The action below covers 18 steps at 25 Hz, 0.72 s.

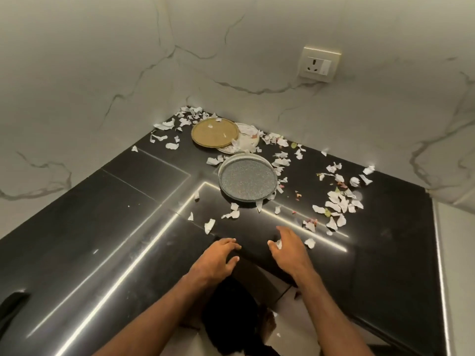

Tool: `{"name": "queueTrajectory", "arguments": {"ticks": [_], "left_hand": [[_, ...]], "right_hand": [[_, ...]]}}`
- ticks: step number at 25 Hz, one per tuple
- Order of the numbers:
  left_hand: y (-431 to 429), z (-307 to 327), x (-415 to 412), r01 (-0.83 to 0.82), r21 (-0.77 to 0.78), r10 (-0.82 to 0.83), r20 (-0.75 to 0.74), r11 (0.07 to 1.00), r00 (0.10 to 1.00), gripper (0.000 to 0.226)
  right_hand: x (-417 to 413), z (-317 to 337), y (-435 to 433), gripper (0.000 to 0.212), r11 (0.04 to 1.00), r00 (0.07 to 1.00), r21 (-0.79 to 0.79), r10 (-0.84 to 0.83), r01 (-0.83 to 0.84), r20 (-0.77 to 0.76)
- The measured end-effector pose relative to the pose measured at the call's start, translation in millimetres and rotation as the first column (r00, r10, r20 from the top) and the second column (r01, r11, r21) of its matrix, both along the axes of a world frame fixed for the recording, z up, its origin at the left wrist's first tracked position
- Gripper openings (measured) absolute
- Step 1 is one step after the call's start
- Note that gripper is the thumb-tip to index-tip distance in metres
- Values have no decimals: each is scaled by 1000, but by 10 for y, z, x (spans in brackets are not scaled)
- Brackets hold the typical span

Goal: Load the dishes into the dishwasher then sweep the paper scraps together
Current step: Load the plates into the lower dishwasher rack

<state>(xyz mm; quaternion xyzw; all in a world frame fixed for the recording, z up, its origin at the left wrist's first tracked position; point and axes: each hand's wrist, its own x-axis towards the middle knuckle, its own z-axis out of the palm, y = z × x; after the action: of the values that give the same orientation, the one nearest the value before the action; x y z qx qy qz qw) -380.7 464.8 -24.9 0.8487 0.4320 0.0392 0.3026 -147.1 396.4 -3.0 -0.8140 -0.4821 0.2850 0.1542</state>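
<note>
A grey speckled plate [248,181] lies in the middle of the black corner counter [108,214]. Behind it, near the wall corner, a tan plate [214,132] overlaps a white patterned plate [248,142] that carries torn paper. White paper scraps [336,204] are scattered around the plates and in a patch at the right. My left hand [217,260] hovers at the counter's inner edge with fingers spread and nothing in it. My right hand [289,246] is beside it, fingers apart, with a small scrap [279,244] lying by the thumb; it is not clear that it holds it.
Marble walls meet at the corner behind the plates. A wall socket [318,64] sits on the right wall. The counter's front edge [267,268] steps back toward me, with pale floor tiles [285,319] below. A dark object [12,301] shows at the far left edge.
</note>
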Motion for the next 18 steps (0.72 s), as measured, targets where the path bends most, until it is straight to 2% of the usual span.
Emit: {"name": "queueTrajectory", "arguments": {"ticks": [2, 5, 8, 10, 14, 18], "left_hand": [[290, 39, 134, -8, 29, 8, -9, 1000, 1000, 39], [718, 94, 415, -28, 106, 31, -21, 994, 999, 47], [1023, 98, 754, -25, 243, 44, -73, 970, 996, 63], [1125, 108, 958, -14, 292, 56, -137, 956, 989, 65], [1282, 39, 1146, 38, 375, 49, -220, 926, 974, 42], [1368, 44, 1205, 156, 417, -60, -234, 895, 970, 26]], "right_hand": [[143, 25, 266, 62, 994, 992, -101, 46, -34, 116], [275, 158, 571, 46, 967, 946, -221, 185, -127, 268], [356, 316, 783, 40, 929, 910, -312, 294, -200, 292], [398, 394, 874, 40, 907, 891, -344, 348, -241, 292], [437, 427, 941, 41, 878, 876, -376, 408, -298, 259], [591, 472, 951, 43, 887, 898, -348, 388, -303, 207]]}}
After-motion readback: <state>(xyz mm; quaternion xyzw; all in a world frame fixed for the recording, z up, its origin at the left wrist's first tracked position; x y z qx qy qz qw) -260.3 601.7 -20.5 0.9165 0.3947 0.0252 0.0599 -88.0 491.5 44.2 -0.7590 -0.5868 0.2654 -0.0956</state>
